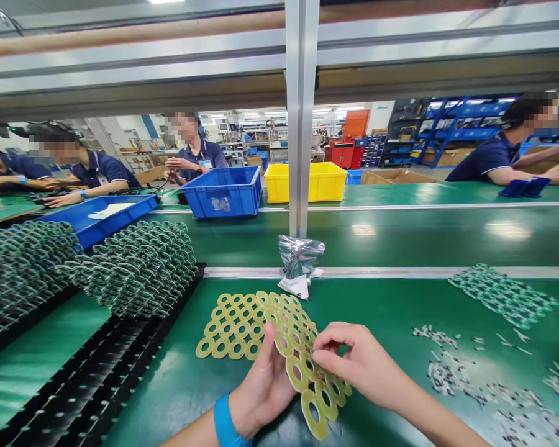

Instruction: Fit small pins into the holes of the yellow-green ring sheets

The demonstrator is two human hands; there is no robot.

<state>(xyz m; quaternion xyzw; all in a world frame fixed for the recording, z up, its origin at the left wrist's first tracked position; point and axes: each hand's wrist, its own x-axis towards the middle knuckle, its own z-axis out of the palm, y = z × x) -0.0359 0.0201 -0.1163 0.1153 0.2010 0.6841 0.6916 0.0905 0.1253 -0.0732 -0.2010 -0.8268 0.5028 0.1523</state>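
My left hand [261,388], with a blue wristband, grips a yellow-green panel of joined ring-shaped boards [307,366] from the left side, thumb on top. My right hand [358,363] pinches the same panel from the right, fingers curled over its rings. The panel is tilted above the green mat. A second panel of the same rings [233,326] lies flat on the mat just behind and left of my hands. A crumpled silver foil bag [299,264] stands behind the panels.
Stacks of green ring boards [137,267] sit in black slotted racks [88,379] at left. Small loose bits [451,372] and a green board pile [503,295] lie at right. Blue bin [223,191], yellow bin [323,181], a metal post [300,124] and several seated people are beyond.
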